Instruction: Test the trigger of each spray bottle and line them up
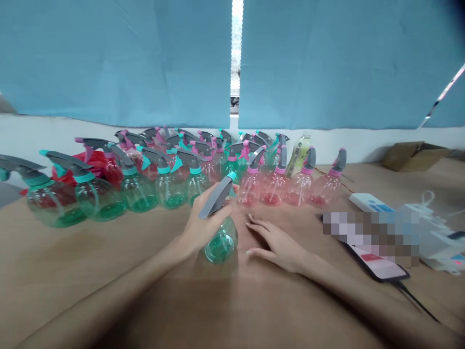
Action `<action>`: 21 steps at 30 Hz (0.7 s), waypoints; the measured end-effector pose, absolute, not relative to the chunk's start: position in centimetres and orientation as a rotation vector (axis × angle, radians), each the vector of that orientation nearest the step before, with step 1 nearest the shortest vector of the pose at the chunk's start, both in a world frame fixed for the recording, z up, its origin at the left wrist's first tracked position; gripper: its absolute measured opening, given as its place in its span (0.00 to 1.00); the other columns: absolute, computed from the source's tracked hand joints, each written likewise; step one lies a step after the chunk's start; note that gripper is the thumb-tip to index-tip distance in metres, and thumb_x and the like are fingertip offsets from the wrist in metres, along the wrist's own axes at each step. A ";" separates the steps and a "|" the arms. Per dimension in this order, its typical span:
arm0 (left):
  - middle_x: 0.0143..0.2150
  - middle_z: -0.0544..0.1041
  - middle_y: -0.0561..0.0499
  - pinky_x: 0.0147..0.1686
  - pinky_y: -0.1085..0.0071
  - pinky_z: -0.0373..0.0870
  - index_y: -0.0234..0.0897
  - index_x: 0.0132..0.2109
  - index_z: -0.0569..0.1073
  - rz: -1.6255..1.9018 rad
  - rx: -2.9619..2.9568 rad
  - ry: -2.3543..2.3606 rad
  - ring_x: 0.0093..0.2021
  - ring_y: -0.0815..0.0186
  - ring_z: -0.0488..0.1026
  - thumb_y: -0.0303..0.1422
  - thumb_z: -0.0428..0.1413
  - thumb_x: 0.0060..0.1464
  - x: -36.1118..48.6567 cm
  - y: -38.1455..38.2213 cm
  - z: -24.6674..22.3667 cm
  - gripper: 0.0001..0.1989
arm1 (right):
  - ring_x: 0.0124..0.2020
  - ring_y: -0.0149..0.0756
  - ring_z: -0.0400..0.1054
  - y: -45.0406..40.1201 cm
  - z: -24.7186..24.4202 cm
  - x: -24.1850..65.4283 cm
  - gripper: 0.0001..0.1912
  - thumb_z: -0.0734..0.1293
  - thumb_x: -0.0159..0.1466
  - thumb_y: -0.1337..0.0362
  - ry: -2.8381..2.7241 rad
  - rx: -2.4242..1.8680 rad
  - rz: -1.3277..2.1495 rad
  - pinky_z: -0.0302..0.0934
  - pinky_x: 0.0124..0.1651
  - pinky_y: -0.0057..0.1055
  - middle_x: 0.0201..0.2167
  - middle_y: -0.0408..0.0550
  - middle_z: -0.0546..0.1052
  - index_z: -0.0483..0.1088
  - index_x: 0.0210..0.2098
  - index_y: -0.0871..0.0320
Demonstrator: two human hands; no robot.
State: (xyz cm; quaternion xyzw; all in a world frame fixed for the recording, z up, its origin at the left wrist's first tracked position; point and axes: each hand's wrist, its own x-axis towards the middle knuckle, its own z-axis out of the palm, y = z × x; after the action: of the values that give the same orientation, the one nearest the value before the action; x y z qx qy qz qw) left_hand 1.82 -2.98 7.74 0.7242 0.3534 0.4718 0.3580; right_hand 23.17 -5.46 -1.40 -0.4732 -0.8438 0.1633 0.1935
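My left hand [203,220] is wrapped round the neck of a green spray bottle [221,242] with a grey and teal spray head, slightly tilted, at the middle of the table. To its right, my right hand [278,245] has its fingers apart, low over or on the tabletop, and holds nothing. Behind my hands stand green spray bottles [140,194] on the left and pink spray bottles [274,190] on the right, with several more of both colours crowded behind them.
A phone [381,265] with a cable lies on the brown table [145,300] at the right, near a white device [436,242]. A cardboard box [414,156] sits at the back right. A light green drink bottle [300,155] leans behind the pink bottles; red plastic [98,162] shows at left.
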 end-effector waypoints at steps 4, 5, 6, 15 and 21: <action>0.29 0.72 0.54 0.37 0.67 0.68 0.36 0.45 0.72 1.169 1.893 0.923 0.28 0.69 0.67 0.25 0.51 0.47 1.8 -3.0 8.0 0.16 | 0.66 0.50 0.51 -5.4 -1.8 23.3 0.42 0.60 0.61 0.39 -2.361 -1.327 0.443 0.50 0.65 0.50 0.65 0.60 0.59 0.57 0.64 0.62; 0.29 0.72 0.54 0.35 0.68 0.67 0.35 0.44 0.72 1.162 1.900 0.931 0.28 0.69 0.66 0.26 0.51 0.47 1.8 -3.0 8.1 0.15 | 0.66 0.50 0.51 -5.3 -1.8 23.3 0.42 0.60 0.60 0.39 -2.355 -1.323 0.437 0.50 0.65 0.50 0.65 0.59 0.59 0.57 0.64 0.61; 0.29 0.73 0.54 0.34 0.68 0.66 0.35 0.43 0.72 1.158 1.906 0.938 0.28 0.69 0.66 0.26 0.51 0.46 1.8 -3.0 8.1 0.15 | 0.66 0.50 0.52 -5.3 -1.9 23.3 0.42 0.61 0.60 0.39 -2.350 -1.317 0.431 0.50 0.65 0.50 0.65 0.59 0.59 0.57 0.64 0.61; 0.23 0.65 0.56 0.26 0.71 0.55 0.35 0.29 0.67 1.145 1.965 1.001 0.24 0.71 0.61 0.28 0.51 0.44 1.9 -3.1 8.5 0.02 | 0.66 0.52 0.53 -5.3 -2.0 23.3 0.40 0.62 0.60 0.40 -2.310 -1.286 0.435 0.51 0.64 0.52 0.65 0.58 0.60 0.59 0.63 0.59; 0.30 0.69 0.56 0.30 0.72 0.59 0.36 0.34 0.69 1.131 1.971 0.937 0.29 0.71 0.63 0.26 0.51 0.45 1.8 -3.0 8.3 0.06 | 0.66 0.50 0.52 -5.4 -1.7 23.3 0.41 0.61 0.60 0.40 -2.339 -1.296 0.432 0.50 0.65 0.50 0.66 0.57 0.59 0.58 0.64 0.60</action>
State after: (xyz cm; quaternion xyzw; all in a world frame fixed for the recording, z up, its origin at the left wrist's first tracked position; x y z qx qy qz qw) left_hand 1.75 -2.97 8.26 0.7554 0.3593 0.4334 0.3353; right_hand 23.29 -5.36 -1.71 -0.4674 -0.8433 0.1559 0.2148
